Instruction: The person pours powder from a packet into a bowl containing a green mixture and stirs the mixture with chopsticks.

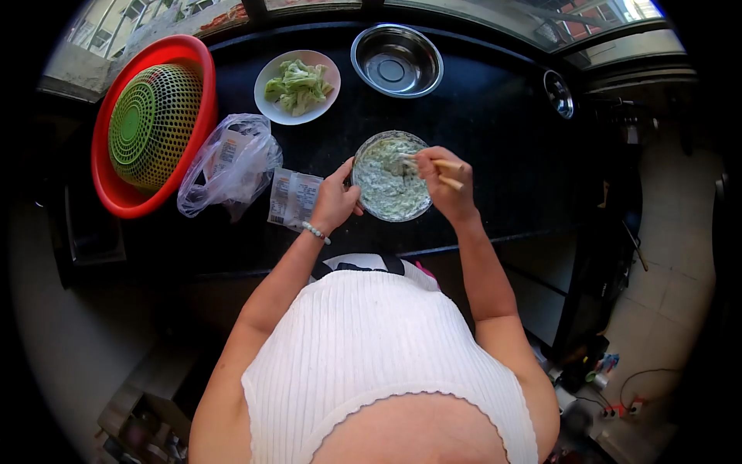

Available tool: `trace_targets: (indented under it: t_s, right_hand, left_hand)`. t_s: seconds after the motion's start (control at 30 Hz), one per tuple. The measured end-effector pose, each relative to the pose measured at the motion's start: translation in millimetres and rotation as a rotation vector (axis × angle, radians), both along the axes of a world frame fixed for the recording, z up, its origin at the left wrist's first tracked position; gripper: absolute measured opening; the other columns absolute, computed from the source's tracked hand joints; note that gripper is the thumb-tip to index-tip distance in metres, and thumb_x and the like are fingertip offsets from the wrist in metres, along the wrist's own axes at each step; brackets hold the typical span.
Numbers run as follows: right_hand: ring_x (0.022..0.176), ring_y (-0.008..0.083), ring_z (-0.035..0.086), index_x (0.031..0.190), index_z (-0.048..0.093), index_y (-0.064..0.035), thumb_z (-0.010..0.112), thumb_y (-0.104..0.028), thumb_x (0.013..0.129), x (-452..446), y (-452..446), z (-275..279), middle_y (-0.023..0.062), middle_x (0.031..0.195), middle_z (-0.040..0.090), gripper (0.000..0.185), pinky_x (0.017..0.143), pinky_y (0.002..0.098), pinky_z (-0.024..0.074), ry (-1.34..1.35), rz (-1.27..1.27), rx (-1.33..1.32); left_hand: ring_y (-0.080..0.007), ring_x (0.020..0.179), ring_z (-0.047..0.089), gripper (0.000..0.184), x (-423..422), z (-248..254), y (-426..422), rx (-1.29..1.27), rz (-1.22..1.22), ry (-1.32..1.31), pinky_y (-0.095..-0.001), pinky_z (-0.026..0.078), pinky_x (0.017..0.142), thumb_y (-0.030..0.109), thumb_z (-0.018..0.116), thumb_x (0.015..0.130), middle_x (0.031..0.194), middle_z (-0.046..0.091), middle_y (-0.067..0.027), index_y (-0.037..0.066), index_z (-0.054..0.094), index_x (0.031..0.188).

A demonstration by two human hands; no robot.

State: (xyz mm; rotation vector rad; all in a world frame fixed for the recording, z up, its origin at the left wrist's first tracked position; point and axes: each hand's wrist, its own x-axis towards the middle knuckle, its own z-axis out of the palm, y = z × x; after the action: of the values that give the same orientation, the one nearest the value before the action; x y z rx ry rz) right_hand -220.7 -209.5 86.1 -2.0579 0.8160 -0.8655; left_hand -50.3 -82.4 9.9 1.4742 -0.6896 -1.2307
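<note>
2 hands were at the bowl [371, 207], which sat on the dark counter [502, 185] near its front edge, straight ahead of the person. The left hand [338, 203] was spread fairly wide against the bowl's left side, the fingers parted along the wall and not closed round it. A beaded bracelet [316, 233] circled that wrist. The right hand [448, 185] was closed narrow round 2 chopsticks [450, 183]; their light wooden ends stuck out to the right of the fist, and their other ends reached down to the mix [390, 182]. The mix was pale green and white, lumpy and wet-looking, and it covered the bottom of the bowl.

Left of the bowl, near the left wrist, lay 1 printed packet [291, 199]. Beside it was a crumpled clear bag [251, 174] with something printed inside, too blurred to read. Farther left, a red basin [207, 85] held 1 green strainer [154, 124], both tilted in view. Behind the bowl and to its left, a white plate [270, 110] bore a small pile of pale green vegetable pieces [300, 87]. 1 steel bowl [394, 71] was behind the mix, near the window side, and a smaller metal dish [558, 94] was at the counter's far right.
</note>
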Motion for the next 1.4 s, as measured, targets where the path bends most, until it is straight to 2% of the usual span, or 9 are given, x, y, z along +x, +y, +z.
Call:
trace_targets:
  t_s: [0.4, 0.5, 0.6, 0.73, 0.87, 1.0, 1.13, 1.27, 1.4]
  right_hand:
    - [0.058, 0.0093, 0.061, 0.086, 0.066, 0.0019, 0.062, -0.005, 0.091, -21, 12, 11, 0.0050, 0.071, 0.066, 0.010, 0.053, 0.0232, 0.0467, 0.084, 0.212, 0.453]
    - [0.055, 0.0077, 0.059, 0.084, 0.065, 0.0018, 0.062, -0.006, 0.091, -18, -6, 12, 0.0040, 0.070, 0.066, 0.011, 0.051, 0.0222, 0.0463, 0.093, -0.124, 0.298]
    - [0.052, 0.0067, 0.058, 0.085, 0.066, 0.0016, 0.060, -0.005, 0.093, 1, 11, -1, 0.0028, 0.066, 0.065, 0.012, 0.048, 0.0201, 0.0453, -0.055, 0.214, -0.046]
    - [0.060, 0.0128, 0.063, 0.085, 0.066, 0.0007, 0.065, -0.005, 0.089, -32, -7, 14, 0.0076, 0.073, 0.066, 0.008, 0.055, 0.0264, 0.0493, 0.164, 0.005, 0.431]
    - [0.056, 0.0081, 0.061, 0.084, 0.066, 0.0021, 0.063, -0.007, 0.091, -2, 12, -3, 0.0044, 0.067, 0.065, 0.013, 0.049, 0.0223, 0.0467, -0.067, 0.205, -0.094]
    - [0.067, 0.0184, 0.066, 0.085, 0.067, 0.0004, 0.066, -0.005, 0.088, -36, -3, 26, 0.0094, 0.076, 0.068, 0.006, 0.062, 0.0274, 0.0517, 0.290, 0.004, 0.443]
    - [0.057, 0.0098, 0.062, 0.083, 0.067, 0.0013, 0.064, -0.005, 0.090, -4, 13, 8, 0.0070, 0.075, 0.068, 0.010, 0.049, 0.0234, 0.0472, -0.034, 0.212, -0.113]
    - [0.065, 0.0199, 0.066, 0.087, 0.067, -0.0001, 0.066, -0.003, 0.088, -37, -4, 27, 0.0101, 0.078, 0.068, 0.003, 0.057, 0.0268, 0.0506, 0.251, 0.105, 0.455]
    - [0.057, 0.0119, 0.063, 0.084, 0.067, 0.0017, 0.064, -0.003, 0.089, -1, 8, 12, 0.0088, 0.073, 0.067, 0.008, 0.051, 0.0229, 0.0481, 0.015, 0.158, -0.133]
  left_hand:
    - [-0.0153, 0.054, 0.066, 0.060, 4, -1, 0, 0.057, -0.021, -0.011, -0.0275, 0.055, 0.050, -0.004, 0.050, 0.082, 0.081, 0.069, -0.0119, 0.005, 0.044, 0.141]
    - [-0.0154, 0.055, 0.066, 0.060, 2, -3, -1, 0.016, -0.004, 0.032, -0.0274, 0.056, 0.050, -0.005, 0.050, 0.082, 0.078, 0.068, -0.0112, 0.005, 0.044, 0.141]
    - [-0.0155, 0.055, 0.066, 0.060, 4, 0, 0, 0.027, -0.024, 0.022, -0.0271, 0.056, 0.050, -0.005, 0.049, 0.082, 0.079, 0.068, -0.0114, 0.004, 0.044, 0.141]
    - [-0.0152, 0.055, 0.066, 0.060, 4, 0, 0, 0.021, -0.027, 0.074, -0.0267, 0.056, 0.050, -0.006, 0.048, 0.082, 0.081, 0.068, -0.0114, 0.004, 0.044, 0.141]
    - [-0.0146, 0.055, 0.065, 0.060, 7, -1, -1, 0.017, -0.047, 0.045, -0.0273, 0.056, 0.051, -0.006, 0.048, 0.082, 0.084, 0.068, -0.0117, 0.003, 0.044, 0.141]
    - [-0.0145, 0.055, 0.065, 0.059, 5, -1, -1, 0.000, -0.027, 0.064, -0.0274, 0.057, 0.051, -0.005, 0.048, 0.082, 0.086, 0.068, -0.0120, 0.004, 0.045, 0.141]
    - [-0.0146, 0.056, 0.066, 0.060, 5, 0, 0, 0.020, -0.042, 0.070, -0.0268, 0.056, 0.051, -0.005, 0.048, 0.082, 0.087, 0.068, -0.0120, 0.003, 0.044, 0.141]
    - [-0.0146, 0.056, 0.066, 0.060, 5, -4, 0, 0.005, -0.038, 0.069, -0.0270, 0.057, 0.051, -0.005, 0.048, 0.081, 0.088, 0.068, -0.0124, 0.002, 0.043, 0.141]
    - [-0.0144, 0.056, 0.065, 0.060, 4, -3, -2, 0.008, -0.033, 0.075, -0.0270, 0.056, 0.050, -0.005, 0.048, 0.082, 0.088, 0.068, -0.0123, 0.002, 0.043, 0.141]
